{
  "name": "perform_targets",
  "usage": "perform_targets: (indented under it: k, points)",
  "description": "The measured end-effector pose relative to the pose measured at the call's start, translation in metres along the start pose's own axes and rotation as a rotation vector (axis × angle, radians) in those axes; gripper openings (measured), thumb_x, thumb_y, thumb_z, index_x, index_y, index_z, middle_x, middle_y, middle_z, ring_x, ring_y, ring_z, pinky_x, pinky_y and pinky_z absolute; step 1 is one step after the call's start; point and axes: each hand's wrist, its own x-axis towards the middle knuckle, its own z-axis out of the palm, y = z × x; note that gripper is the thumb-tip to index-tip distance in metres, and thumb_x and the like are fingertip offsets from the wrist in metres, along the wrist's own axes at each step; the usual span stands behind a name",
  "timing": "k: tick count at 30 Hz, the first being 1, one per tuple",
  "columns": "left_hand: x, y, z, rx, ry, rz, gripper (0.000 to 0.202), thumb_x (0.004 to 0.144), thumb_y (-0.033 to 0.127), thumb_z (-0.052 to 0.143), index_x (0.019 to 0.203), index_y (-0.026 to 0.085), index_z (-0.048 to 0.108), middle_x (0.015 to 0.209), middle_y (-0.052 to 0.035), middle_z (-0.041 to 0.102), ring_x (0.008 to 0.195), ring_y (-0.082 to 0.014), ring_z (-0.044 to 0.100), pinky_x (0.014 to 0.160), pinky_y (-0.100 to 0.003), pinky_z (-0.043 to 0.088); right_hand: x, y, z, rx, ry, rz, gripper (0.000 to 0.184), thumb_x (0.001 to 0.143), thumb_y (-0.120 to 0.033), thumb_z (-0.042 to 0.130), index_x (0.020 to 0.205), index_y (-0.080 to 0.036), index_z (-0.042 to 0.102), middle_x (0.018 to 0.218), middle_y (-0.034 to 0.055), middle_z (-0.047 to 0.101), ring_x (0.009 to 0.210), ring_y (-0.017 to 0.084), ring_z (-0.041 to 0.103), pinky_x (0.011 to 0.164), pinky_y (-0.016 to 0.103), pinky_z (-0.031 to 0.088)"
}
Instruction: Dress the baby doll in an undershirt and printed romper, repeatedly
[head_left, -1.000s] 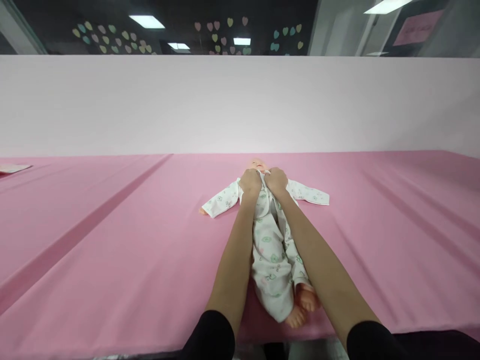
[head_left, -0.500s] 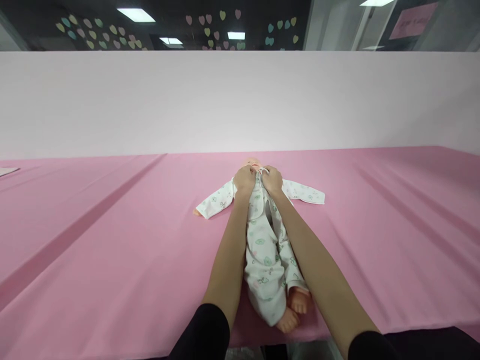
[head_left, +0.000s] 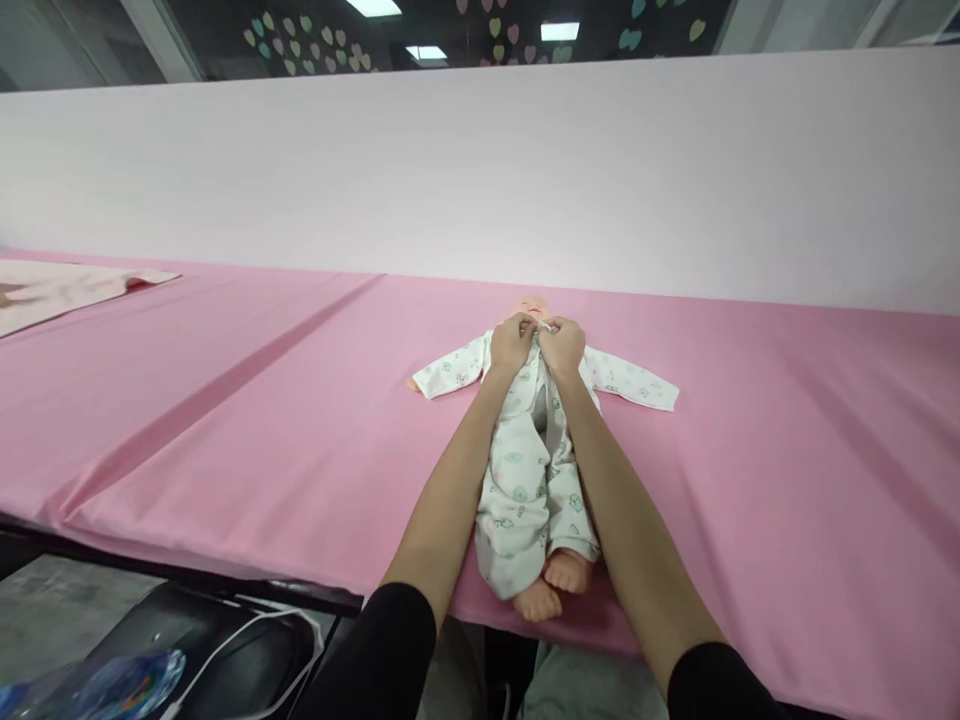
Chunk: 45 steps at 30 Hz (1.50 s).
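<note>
view swung left and down, black chair [head_left: 176, 630] now showing at seven o'clock
left grip [head_left: 511, 342] and right grip [head_left: 564, 347] pinch white tie [head_left: 543, 325] at the neck; doll [head_left: 517, 480] lies on pink-covered counter [head_left: 300, 430], head [head_left: 534, 307] at twelve, feet [head_left: 568, 570] at six.

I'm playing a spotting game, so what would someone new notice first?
Probably the baby doll in a white, green-printed outfit, lying face up on the smooth pink cloth, near the middle. Next, the bare left hand and bare right hand, pinching the outfit's neck. Then the pastel hearts on the dark glass up top.
</note>
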Motion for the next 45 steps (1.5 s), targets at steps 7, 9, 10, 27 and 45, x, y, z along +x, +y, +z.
perform_targets:
  k: [7, 9, 10, 27, 45]
  points:
    - [-0.001, -0.004, 0.004, 0.009, 0.023, -0.029, 0.018, 0.083, 0.024, 0.052, 0.091, 0.02, 0.068, 0.09, -0.0034, 0.071, 0.084, -0.0156, 0.065, 0.075, -0.023, 0.046, 0.011, 0.007, -0.003, -0.041, -0.058, -0.091, 0.037, 0.088, -0.025, 0.036, 0.077, -0.015, 0.07, 0.081, 0.0096, 0.069, 0.082, 0.021, 0.062, 0.076, 0.027, 0.042]
    - [-0.001, -0.005, 0.004, 0.005, 0.02, -0.037, 0.018, 0.084, 0.026, 0.052, 0.091, 0.02, 0.068, 0.091, -0.0027, 0.071, 0.085, -0.0151, 0.065, 0.075, -0.022, 0.046, 0.014, 0.009, -0.004, -0.038, -0.105, -0.106, 0.028, 0.084, -0.024, 0.044, 0.081, -0.015, 0.071, 0.083, 0.0084, 0.069, 0.084, 0.02, 0.062, 0.076, 0.025, 0.043]
    - [-0.001, -0.005, 0.003, 0.005, 0.019, -0.04, 0.018, 0.084, 0.026, 0.052, 0.091, 0.021, 0.067, 0.091, -0.0025, 0.071, 0.086, -0.0149, 0.065, 0.074, -0.022, 0.046, 0.015, 0.01, -0.005, -0.037, -0.126, -0.113, 0.023, 0.082, -0.024, 0.049, 0.083, -0.016, 0.071, 0.085, 0.0076, 0.069, 0.085, 0.019, 0.063, 0.077, 0.025, 0.043]
    - [-0.003, -0.007, 0.002, 0.058, 0.041, -0.101, 0.019, 0.086, 0.029, 0.049, 0.09, 0.02, 0.066, 0.095, -0.0037, 0.071, 0.092, -0.0171, 0.064, 0.079, -0.025, 0.045, 0.012, 0.009, 0.0, -0.011, -0.102, -0.038, 0.021, 0.074, -0.027, 0.06, 0.087, -0.017, 0.073, 0.091, 0.008, 0.07, 0.089, 0.022, 0.063, 0.082, 0.03, 0.046]
    - [-0.043, 0.012, -0.01, 0.209, -0.056, 0.064, 0.026, 0.089, 0.021, 0.041, 0.104, 0.018, 0.062, 0.112, -0.0067, 0.065, 0.108, -0.0209, 0.057, 0.093, -0.031, 0.039, 0.002, -0.03, -0.053, -0.28, -0.566, -0.01, 0.017, 0.068, -0.016, 0.062, 0.053, -0.014, 0.055, 0.052, 0.0047, 0.059, 0.055, 0.018, 0.062, 0.063, 0.026, 0.049]
